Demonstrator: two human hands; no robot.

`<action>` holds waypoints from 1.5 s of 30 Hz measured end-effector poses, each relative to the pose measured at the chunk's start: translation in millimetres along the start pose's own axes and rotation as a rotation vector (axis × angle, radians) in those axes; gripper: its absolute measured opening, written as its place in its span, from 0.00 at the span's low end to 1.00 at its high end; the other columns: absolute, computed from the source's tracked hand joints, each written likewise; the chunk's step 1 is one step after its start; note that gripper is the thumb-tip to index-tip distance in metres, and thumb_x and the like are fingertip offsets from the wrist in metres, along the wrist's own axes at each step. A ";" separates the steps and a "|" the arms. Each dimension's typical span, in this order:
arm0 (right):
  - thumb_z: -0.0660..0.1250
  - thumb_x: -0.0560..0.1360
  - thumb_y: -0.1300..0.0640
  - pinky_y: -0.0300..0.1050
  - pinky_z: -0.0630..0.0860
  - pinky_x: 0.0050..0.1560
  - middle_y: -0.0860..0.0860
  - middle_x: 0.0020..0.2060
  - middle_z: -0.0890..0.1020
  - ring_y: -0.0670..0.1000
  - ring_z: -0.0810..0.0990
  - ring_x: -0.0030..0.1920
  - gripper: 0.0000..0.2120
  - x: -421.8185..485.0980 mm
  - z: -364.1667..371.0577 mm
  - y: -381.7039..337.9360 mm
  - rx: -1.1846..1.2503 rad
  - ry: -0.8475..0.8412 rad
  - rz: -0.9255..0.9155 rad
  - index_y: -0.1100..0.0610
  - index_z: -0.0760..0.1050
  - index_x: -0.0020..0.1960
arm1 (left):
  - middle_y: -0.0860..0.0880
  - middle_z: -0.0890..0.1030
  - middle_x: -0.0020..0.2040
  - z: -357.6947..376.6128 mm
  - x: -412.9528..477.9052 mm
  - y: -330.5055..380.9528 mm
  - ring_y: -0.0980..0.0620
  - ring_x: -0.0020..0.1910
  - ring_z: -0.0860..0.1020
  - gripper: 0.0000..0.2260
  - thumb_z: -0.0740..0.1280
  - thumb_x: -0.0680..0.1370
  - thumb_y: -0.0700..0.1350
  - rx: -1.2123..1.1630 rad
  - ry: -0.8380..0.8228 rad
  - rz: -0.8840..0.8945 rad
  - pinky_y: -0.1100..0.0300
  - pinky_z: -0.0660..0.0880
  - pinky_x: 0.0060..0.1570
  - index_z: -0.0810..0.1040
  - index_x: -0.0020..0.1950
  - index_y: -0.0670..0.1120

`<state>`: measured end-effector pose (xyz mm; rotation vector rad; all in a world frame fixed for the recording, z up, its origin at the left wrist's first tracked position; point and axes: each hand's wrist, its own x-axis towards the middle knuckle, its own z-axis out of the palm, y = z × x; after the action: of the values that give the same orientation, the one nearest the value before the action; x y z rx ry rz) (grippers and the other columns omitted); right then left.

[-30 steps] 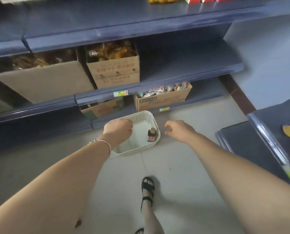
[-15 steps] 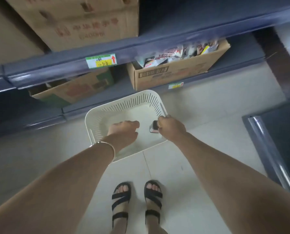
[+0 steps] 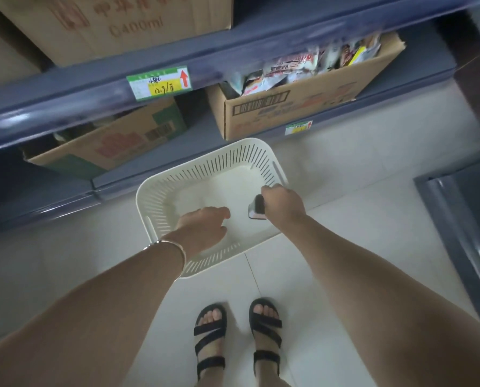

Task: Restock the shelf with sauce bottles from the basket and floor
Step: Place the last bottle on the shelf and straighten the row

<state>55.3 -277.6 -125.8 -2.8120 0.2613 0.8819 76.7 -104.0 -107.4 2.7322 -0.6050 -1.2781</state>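
Sauce bottle: one only in view, small, dark cap, standing at the right side of the white slotted basket on the tiled floor, just before the lowest shelf.

Far left: dark blue shelving, a printed carton tucked on the bottom tier. Above it a shelf edge with a green and yellow price tag.

Left hand: over the basket's middle, fingers loosely curled, holding nothing that shows. A bangle on that wrist.

Right hand: closed round the bottle from its right side; the cap and a strip of label show by the thumb side. Whether the base is clear of the basket floor, cannot tell.

Right of that: open carton of snack packets on the bottom tier; another dark shelf unit at the far right edge.

Step in hand, as judged: pickup of the bottle from the basket. The rest of the basket looks bare.

Next move would call for a straight lift clear of the basket wall, keeping the bottle upright, then a carry up to a free stretch of shelf. No open slot for bottles shows in this view.
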 end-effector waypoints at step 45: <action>0.73 0.70 0.62 0.50 0.79 0.56 0.52 0.56 0.80 0.53 0.79 0.57 0.22 -776.6 -264.3 302.9 1.253 0.642 0.473 0.53 0.72 0.61 | 0.49 0.81 0.51 -151.5 -553.0 626.6 0.53 0.50 0.79 0.23 0.76 0.64 0.35 -0.067 -0.013 1.185 0.69 0.73 0.51 0.76 0.57 0.44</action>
<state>-495.1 -543.1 499.8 -1.7112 1.1157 -0.2128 -330.9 -488.9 530.6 1.6649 -1.7261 -0.9030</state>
